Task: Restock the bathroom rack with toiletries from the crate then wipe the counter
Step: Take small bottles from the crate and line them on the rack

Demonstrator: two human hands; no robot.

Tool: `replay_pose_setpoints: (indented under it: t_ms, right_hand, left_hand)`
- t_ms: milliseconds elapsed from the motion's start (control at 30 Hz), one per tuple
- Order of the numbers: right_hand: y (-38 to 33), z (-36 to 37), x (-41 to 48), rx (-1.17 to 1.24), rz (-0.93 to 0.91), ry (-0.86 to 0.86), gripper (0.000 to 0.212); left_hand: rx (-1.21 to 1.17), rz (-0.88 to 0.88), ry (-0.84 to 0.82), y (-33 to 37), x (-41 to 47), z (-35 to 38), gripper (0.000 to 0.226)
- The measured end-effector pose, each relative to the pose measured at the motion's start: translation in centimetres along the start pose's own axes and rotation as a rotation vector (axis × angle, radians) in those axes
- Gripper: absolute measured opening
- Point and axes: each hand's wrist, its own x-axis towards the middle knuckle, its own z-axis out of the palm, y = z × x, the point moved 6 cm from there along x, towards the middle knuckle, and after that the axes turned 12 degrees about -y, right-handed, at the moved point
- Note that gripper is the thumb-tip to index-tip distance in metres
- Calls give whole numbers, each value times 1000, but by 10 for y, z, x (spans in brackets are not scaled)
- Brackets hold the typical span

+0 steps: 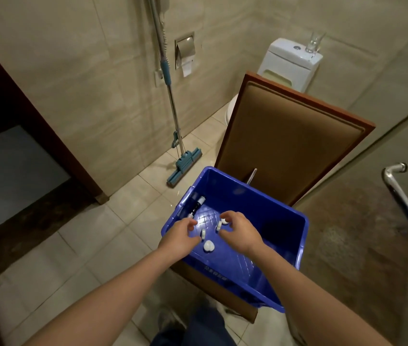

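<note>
Left hand [181,234]: fingers curled, hold unclear.
Right hand [239,231]: pinches small white round piece [224,221].
Blue plastic crate [260,203]: under both hands.

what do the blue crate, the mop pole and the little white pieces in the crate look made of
Blue crate: moulded plastic, glossy; glare on its diamond-embossed floor. Mop pole: bright metal, likely steel or chrome, with a teal grip sleeve. White pieces: smooth and pale, perhaps soap or plastic caps; too small to tell.
</note>
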Motion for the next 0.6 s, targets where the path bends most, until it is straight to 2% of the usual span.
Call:
replay_pose_setpoints:
  t_ms: [300, 600]
  right_hand:
    - [20, -9, 86, -29, -26, -123, 46]
    - [72, 12, 183, -114, -72, -269, 45]
  left_hand:
    - [-57, -114, 30, -8, 53, 11, 47]
    - [-80, -271, 115, -31, 123, 40, 52]
